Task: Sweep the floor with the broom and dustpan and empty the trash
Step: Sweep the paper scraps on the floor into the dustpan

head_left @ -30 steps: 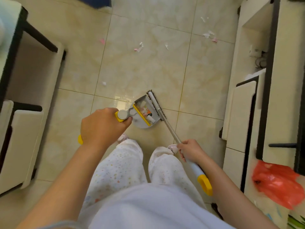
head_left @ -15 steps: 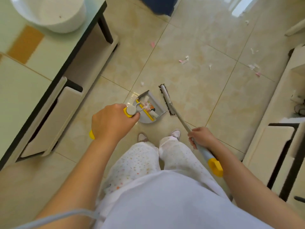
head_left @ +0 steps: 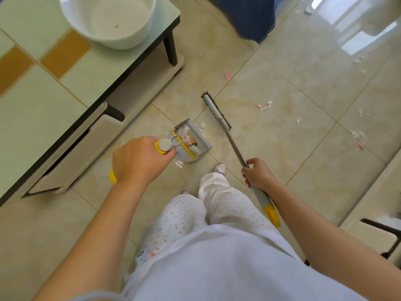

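My left hand is shut on the yellow-and-grey handle of a grey dustpan. The pan sits low over the tiles just ahead of my feet, with paper scraps lying against its yellow comb. My right hand grips the grey pole of the broom, whose dark-bristled head rests on the floor to the right of the pan. Between pan and broom head lies one small white scrap. More pink and white paper scraps are scattered on the tiles to the right.
A low glass-topped table with a white basin on it stands at the left. A blue object hangs at the top. Further scraps lie at the far right, near a pale cabinet edge.
The view has swung left, bringing the table and basin into sight. The broom head has moved away from the dustpan, forward and to the right. Both hands keep their grips.
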{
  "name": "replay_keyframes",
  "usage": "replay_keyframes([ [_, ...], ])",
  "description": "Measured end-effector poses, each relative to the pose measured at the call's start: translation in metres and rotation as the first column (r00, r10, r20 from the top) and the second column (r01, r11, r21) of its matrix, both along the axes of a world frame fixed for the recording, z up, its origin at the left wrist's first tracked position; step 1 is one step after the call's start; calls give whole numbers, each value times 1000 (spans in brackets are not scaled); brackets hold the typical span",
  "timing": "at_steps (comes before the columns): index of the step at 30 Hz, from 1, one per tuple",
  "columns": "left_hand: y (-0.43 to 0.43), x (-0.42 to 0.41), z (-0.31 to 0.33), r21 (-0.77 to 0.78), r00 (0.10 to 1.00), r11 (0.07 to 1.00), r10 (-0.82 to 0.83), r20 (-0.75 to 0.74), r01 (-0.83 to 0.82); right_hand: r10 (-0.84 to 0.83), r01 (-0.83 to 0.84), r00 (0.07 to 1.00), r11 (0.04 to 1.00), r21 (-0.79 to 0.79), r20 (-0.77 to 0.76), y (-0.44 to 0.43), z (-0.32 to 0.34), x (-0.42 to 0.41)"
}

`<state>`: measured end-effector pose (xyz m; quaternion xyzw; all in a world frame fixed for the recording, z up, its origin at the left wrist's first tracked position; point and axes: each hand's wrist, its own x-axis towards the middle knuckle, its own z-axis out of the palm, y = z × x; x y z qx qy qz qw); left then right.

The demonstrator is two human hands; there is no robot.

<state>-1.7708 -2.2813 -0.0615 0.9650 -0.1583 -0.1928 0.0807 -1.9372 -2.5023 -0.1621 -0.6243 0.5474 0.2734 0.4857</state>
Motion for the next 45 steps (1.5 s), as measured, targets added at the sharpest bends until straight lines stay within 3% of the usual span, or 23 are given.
replay_keyframes([
  [7,-26,41,-1,99,1000,995,-8,-22,10,203,-203,979,979,-1,-21,-41,-30,57],
  [11,-40,48,-4,133,1000,991,3,-11,-2,236,-235,971,971,34,-30,-41,-49,84],
  [16,-53,49,-6,173,1000,985,-25,15,22,129,-125,992,983,136,-17,-32,-57,103],
  [23,-38,63,-7,150,1000,989,9,13,-11,-142,124,989,936,328,33,-47,-18,88],
  [32,-48,61,7,141,1000,990,-21,23,18,-70,63,997,981,186,30,-86,-5,78],
  [45,-137,93,10,2,999,1000,-17,43,17,-192,190,981,980,57,27,-150,11,92],
])
